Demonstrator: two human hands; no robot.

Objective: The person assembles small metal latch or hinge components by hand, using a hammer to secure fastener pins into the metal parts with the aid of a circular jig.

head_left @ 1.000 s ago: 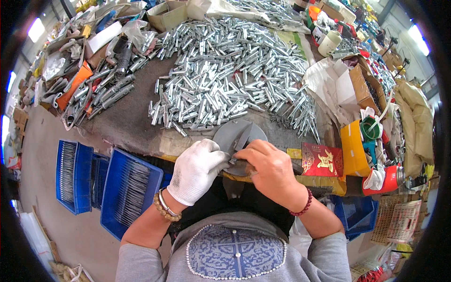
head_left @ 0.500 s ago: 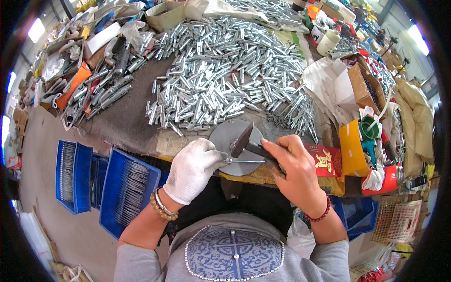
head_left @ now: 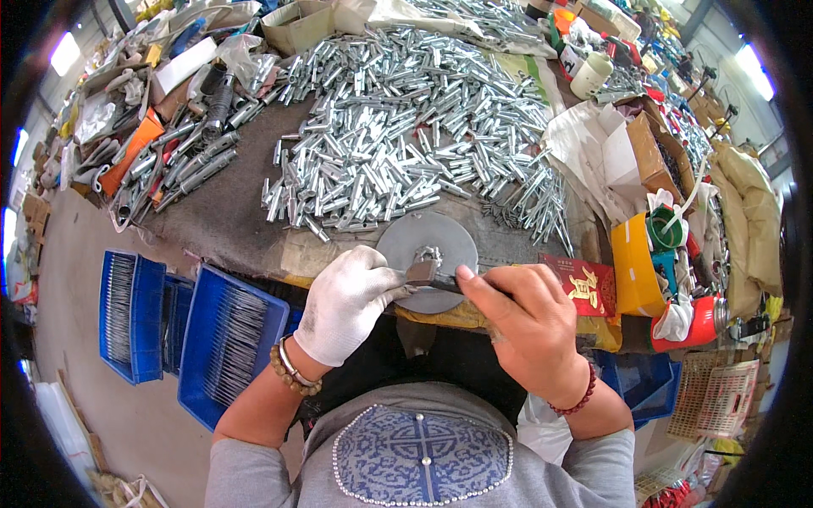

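My left hand [head_left: 349, 298], in a white glove, pinches the end of a thin metal rod over the grey round metal plate [head_left: 456, 241]. The hammer covers most of that rod now. Bare, with a red bead bracelet at the wrist, my right hand [head_left: 538, 317] grips the black handle of a hammer [head_left: 421, 273]. The hammer's head is down at the middle of the plate, close beside the gloved fingertips. Beyond the plate spreads a big heap of shiny metal sleeves [head_left: 364, 169], with several thin pins [head_left: 550, 216] at its right edge.
Blue bins of metal rods [head_left: 235, 339] stand low at the left. A red printed packet [head_left: 584, 286] lies right of my right hand, beside a yellow box [head_left: 637, 267]. Tools and tubes [head_left: 199, 161] crowd the table's left side. An open cardboard box [head_left: 656, 157] stands at the right.
The hammer head has swung down from its raised tilt toward the plate, now covering the rod. My right hand has shifted slightly; my left hand stays nearly in place.
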